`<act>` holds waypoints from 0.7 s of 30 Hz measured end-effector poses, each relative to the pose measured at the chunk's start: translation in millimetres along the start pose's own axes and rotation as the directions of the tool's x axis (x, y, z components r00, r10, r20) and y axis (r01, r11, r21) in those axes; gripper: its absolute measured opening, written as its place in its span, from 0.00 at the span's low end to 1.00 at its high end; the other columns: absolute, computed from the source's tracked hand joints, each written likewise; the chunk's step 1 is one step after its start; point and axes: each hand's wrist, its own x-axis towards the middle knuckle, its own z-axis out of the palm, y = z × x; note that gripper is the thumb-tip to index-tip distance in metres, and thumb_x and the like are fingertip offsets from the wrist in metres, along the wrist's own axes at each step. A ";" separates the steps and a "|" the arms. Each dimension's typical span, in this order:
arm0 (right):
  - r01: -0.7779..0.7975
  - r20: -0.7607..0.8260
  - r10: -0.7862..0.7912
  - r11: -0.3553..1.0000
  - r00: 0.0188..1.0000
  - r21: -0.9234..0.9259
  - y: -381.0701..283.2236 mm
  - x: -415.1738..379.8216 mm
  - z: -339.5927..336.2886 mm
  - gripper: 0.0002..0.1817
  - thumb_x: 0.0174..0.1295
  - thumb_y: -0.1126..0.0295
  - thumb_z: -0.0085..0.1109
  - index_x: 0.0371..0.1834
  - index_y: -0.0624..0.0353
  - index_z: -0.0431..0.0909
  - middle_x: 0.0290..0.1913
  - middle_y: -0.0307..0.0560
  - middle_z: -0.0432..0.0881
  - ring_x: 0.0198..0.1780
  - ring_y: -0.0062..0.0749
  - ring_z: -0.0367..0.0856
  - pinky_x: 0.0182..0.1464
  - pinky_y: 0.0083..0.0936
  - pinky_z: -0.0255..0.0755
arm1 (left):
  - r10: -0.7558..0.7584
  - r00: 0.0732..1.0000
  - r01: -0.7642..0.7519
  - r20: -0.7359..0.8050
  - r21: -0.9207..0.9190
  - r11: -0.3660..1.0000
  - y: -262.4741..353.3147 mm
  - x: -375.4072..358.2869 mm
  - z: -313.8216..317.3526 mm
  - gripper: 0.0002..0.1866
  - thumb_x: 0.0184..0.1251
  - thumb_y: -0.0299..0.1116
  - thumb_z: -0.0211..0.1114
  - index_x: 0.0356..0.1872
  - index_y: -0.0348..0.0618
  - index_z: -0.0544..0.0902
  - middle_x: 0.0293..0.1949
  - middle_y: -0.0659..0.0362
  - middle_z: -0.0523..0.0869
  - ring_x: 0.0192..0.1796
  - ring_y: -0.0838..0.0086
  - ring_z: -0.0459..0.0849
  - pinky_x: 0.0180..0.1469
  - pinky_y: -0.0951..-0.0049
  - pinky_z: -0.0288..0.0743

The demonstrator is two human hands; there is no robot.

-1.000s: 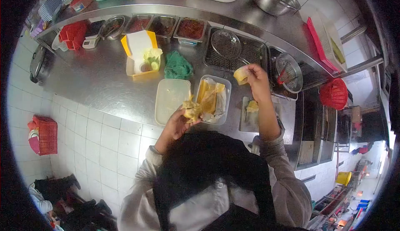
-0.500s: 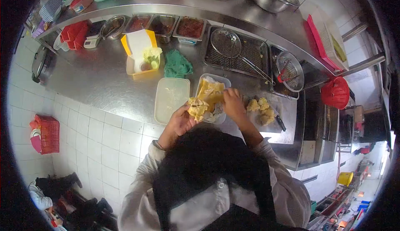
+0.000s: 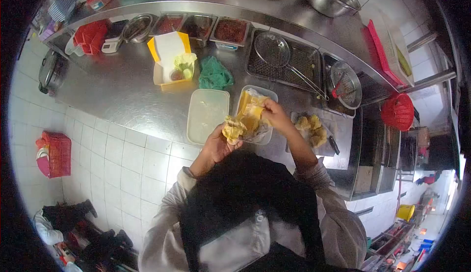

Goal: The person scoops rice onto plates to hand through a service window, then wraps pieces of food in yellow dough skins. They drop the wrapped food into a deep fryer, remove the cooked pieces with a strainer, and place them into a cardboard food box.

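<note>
My left hand (image 3: 219, 144) is closed around a crumpled, pale yellow lump of food (image 3: 234, 129), held over the near left side of a white plastic tub (image 3: 273, 95). My right hand (image 3: 276, 116) reaches over the tub's right side, its fingers pinching a soft yellow piece (image 3: 252, 114) inside. Thin, folded and wet-looking, the pieces in the tub cannot be named for certain. Left of the tub lies a pale plastic lid (image 3: 208, 116). Several golden lumps of food (image 3: 314, 127) rest on a board to the right, with a black-handled knife (image 3: 334, 145) beside them.
A yellow-and-white takeaway box (image 3: 171, 71) with lettuce and a sauce cup stands open behind the lid, near a green cloth (image 3: 215, 73). Metal sauce pans (image 3: 230, 31) line the back. A mesh strainer (image 3: 273, 50) lies on a rack tray (image 3: 306, 58). Above runs a steel shelf (image 3: 196, 2).
The whole view has shifted slightly right. My right fingers have moved a little left and away from me over the tub. The lump in my left hand has turned slightly.
</note>
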 end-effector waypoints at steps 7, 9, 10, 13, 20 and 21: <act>-0.110 -0.015 0.126 0.913 0.992 0.393 -38.2 -17.3 25.8 0.12 0.61 0.74 0.48 0.47 0.54 0.74 0.31 0.40 0.76 0.29 0.22 0.74 0.30 0.21 0.70 | -0.135 0.990 0.138 0.051 -0.064 0.988 -10.9 16.9 -7.5 0.19 0.66 0.45 0.53 0.52 0.46 0.71 0.47 0.58 0.79 0.45 0.67 0.80 0.45 0.60 0.76; -0.392 0.027 0.530 0.591 0.847 0.705 -73.6 -27.2 36.2 0.11 0.60 0.73 0.50 0.45 0.55 0.75 0.30 0.41 0.77 0.30 0.24 0.75 0.30 0.22 0.70 | -0.152 0.987 0.154 0.054 -0.025 0.988 -19.5 21.7 -17.6 0.19 0.67 0.45 0.52 0.53 0.46 0.70 0.47 0.59 0.79 0.46 0.67 0.79 0.46 0.60 0.76; -0.253 -0.086 0.287 0.925 0.954 0.285 -47.7 -32.1 38.5 0.09 0.60 0.73 0.51 0.42 0.58 0.76 0.28 0.43 0.76 0.28 0.26 0.75 0.29 0.24 0.69 | -0.149 0.987 0.149 0.051 0.015 0.989 -25.1 24.8 -23.9 0.18 0.68 0.45 0.51 0.54 0.47 0.70 0.48 0.59 0.78 0.46 0.67 0.79 0.47 0.61 0.76; -0.133 -0.093 0.114 0.961 0.989 -0.241 -45.6 -47.7 38.4 0.08 0.56 0.71 0.57 0.33 0.64 0.76 0.26 0.49 0.75 0.24 0.32 0.74 0.29 0.28 0.67 | -0.274 0.930 0.318 0.245 -0.165 0.934 -38.2 36.5 -38.6 0.16 0.67 0.34 0.53 0.54 0.43 0.70 0.52 0.56 0.75 0.53 0.67 0.74 0.53 0.65 0.71; -0.376 -0.114 0.371 0.780 0.922 -0.500 -67.8 -90.5 8.2 0.15 0.53 0.61 0.58 0.38 0.60 0.77 0.34 0.55 0.80 0.35 0.47 0.79 0.40 0.35 0.72 | -0.471 0.880 0.466 0.063 0.073 0.882 -94.6 47.7 -46.2 0.20 0.67 0.46 0.51 0.55 0.47 0.68 0.48 0.59 0.77 0.47 0.67 0.78 0.52 0.60 0.73; -0.306 -0.117 0.283 0.851 0.952 -0.426 -68.8 -102.4 3.7 0.13 0.55 0.65 0.57 0.38 0.62 0.76 0.33 0.53 0.79 0.32 0.44 0.79 0.37 0.33 0.71 | -0.379 0.914 0.276 0.143 0.467 0.840 -100.1 46.8 -43.4 0.21 0.66 0.47 0.52 0.55 0.46 0.68 0.48 0.58 0.77 0.48 0.66 0.78 0.52 0.59 0.73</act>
